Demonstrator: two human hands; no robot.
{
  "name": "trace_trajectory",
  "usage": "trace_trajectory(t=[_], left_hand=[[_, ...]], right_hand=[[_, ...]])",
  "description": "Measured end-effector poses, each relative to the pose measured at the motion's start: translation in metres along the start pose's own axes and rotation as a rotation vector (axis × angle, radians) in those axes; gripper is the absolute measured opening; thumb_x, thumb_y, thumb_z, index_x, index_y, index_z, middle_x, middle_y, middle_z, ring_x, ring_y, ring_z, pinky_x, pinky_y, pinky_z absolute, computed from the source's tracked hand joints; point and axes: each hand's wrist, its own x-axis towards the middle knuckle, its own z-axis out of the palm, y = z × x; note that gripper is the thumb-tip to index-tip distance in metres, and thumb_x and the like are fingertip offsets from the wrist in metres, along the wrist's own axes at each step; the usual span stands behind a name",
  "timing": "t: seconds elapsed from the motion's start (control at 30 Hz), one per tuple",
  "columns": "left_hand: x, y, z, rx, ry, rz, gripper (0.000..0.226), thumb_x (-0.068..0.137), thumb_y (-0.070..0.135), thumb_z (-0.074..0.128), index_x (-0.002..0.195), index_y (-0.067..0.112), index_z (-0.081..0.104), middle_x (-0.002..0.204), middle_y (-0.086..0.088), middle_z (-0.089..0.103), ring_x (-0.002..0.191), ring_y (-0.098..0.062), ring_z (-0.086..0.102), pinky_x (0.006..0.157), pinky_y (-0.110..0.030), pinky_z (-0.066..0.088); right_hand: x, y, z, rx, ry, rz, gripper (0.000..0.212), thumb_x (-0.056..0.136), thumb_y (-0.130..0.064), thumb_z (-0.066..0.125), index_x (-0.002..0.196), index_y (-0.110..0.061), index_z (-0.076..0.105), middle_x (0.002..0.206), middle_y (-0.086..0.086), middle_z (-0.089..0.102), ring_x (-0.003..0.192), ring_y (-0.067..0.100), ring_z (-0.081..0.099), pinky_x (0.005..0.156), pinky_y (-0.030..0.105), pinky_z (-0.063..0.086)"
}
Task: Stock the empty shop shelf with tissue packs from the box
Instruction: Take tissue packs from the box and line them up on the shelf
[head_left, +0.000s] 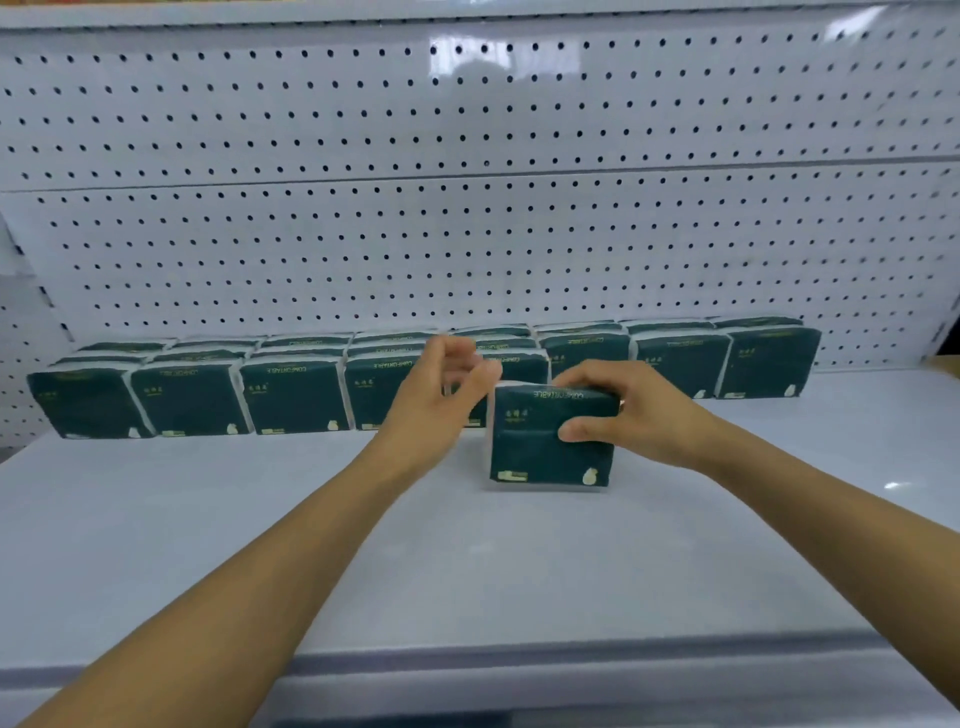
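Looking down from the head view: a white shelf (208, 545) backed by a pegboard wall (467, 208), with dark green tissue packs (291, 392) lined up edge to edge along the back, several rows deep on the left and thinner toward the right. Probably packed that tight to waste no room and keep a neat face toward the aisle.

One more pack (550, 436) upright on the shelf, forward of the rows and apart from them, printed face toward the camera like the others. Clamped by the right hand (639, 415): thumb on the front face, fingers curled over the top edge and behind. A hold like that likely keeps the soft wrapper square while sliding it back into the gap in the front row.

Left hand (441, 400) just beside that pack's left edge, grasping nothing, fingers loosely bent and blurred, in front of the packs behind. Seemingly ready to steady the neighbours or guide the new pack in; contact with them cannot be told.

No box anywhere in view. Well along, judging by the filled back rows, with plenty of bare shelf toward the front.
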Motion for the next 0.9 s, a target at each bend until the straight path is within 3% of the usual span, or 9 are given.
trace_trajectory(t=[0.07, 0.13, 0.2, 0.27, 0.33, 0.5, 0.67, 0.77, 0.9], left_hand=[[0.012, -0.001, 0.002, 0.228, 0.059, 0.121, 0.044, 0.095, 0.046, 0.055, 0.133, 0.026, 0.043, 0.129, 0.015, 0.051, 0.116, 0.0, 0.051, 0.097, -0.024, 0.041], [0.022, -0.009, 0.007, 0.533, 0.071, 0.266, 0.056, 0.094, 0.045, 0.058, 0.141, 0.023, 0.038, 0.143, 0.007, 0.044, 0.128, -0.011, 0.043, 0.108, -0.034, 0.035], [0.033, -0.021, 0.017, 0.895, 0.018, 0.409, 0.068, 0.092, 0.047, 0.059, 0.148, 0.021, 0.03, 0.153, 0.002, 0.034, 0.14, -0.018, 0.032, 0.12, -0.042, 0.02], [0.045, -0.029, 0.025, 1.194, -0.045, 0.465, 0.08, 0.093, 0.054, 0.053, 0.154, 0.021, 0.015, 0.162, -0.001, 0.017, 0.149, -0.02, 0.014, 0.123, -0.047, 0.002], [0.055, -0.036, 0.029, 1.371, -0.076, 0.456, 0.087, 0.093, 0.058, 0.049, 0.156, 0.021, 0.001, 0.165, -0.002, 0.003, 0.152, -0.022, 0.001, 0.122, -0.05, -0.005], [0.064, -0.046, 0.03, 1.44, -0.055, 0.343, 0.086, 0.096, 0.049, 0.05, 0.156, 0.021, -0.005, 0.165, -0.003, 0.003, 0.152, -0.024, 0.0, 0.121, -0.05, -0.007], [0.066, -0.052, 0.029, 1.412, -0.045, 0.352, 0.082, 0.098, 0.045, 0.049, 0.156, 0.021, -0.005, 0.163, -0.002, 0.01, 0.151, -0.021, 0.008, 0.122, -0.048, -0.006], [0.068, -0.053, 0.03, 1.394, -0.04, 0.355, 0.082, 0.098, 0.045, 0.05, 0.156, 0.021, -0.003, 0.162, -0.001, 0.012, 0.151, -0.021, 0.01, 0.122, -0.049, -0.003], [0.07, -0.057, 0.029, 1.389, -0.026, 0.376, 0.082, 0.098, 0.044, 0.05, 0.156, 0.02, -0.002, 0.162, -0.001, 0.013, 0.15, -0.02, 0.011, 0.122, -0.048, -0.003]], right_hand=[[-0.013, 0.015, -0.018, -0.069, 0.019, 0.048, 0.029, 0.078, -0.017, 0.08, 0.102, -0.028, 0.068, 0.098, -0.018, 0.069, 0.094, 0.003, 0.065, 0.081, 0.025, 0.056], [-0.02, 0.03, -0.033, -0.121, 0.075, 0.097, 0.03, 0.078, -0.019, 0.08, 0.101, -0.033, 0.067, 0.098, -0.021, 0.068, 0.092, 0.001, 0.065, 0.081, 0.025, 0.055], [-0.022, 0.044, -0.041, -0.184, 0.142, 0.131, 0.033, 0.078, -0.021, 0.08, 0.104, -0.036, 0.066, 0.101, -0.022, 0.067, 0.094, 0.001, 0.064, 0.084, 0.029, 0.055], [-0.02, 0.056, -0.047, -0.256, 0.211, 0.159, 0.035, 0.079, -0.024, 0.079, 0.108, -0.037, 0.065, 0.106, -0.022, 0.063, 0.097, 0.003, 0.061, 0.087, 0.034, 0.054], [-0.015, 0.064, -0.05, -0.354, 0.261, 0.168, 0.036, 0.081, -0.027, 0.077, 0.113, -0.036, 0.063, 0.107, -0.017, 0.059, 0.099, 0.008, 0.056, 0.089, 0.038, 0.052], [0.006, 0.071, -0.044, -0.532, 0.318, 0.107, 0.042, 0.085, -0.03, 0.072, 0.125, -0.029, 0.06, 0.117, -0.008, 0.049, 0.112, 0.013, 0.046, 0.088, 0.034, 0.048], [0.024, 0.074, -0.033, -0.698, 0.345, 0.09, 0.047, 0.089, -0.033, 0.068, 0.133, -0.026, 0.056, 0.134, -0.004, 0.045, 0.125, 0.014, 0.039, 0.086, 0.035, 0.049], [0.032, 0.073, -0.029, -0.832, 0.368, 0.044, 0.046, 0.087, -0.036, 0.069, 0.131, -0.024, 0.059, 0.133, -0.003, 0.048, 0.125, 0.016, 0.039, 0.083, 0.036, 0.05], [0.041, 0.076, -0.026, -0.816, 0.347, -0.005, 0.045, 0.087, -0.03, 0.07, 0.129, -0.018, 0.059, 0.122, 0.003, 0.048, 0.116, 0.02, 0.04, 0.069, 0.031, 0.045]])
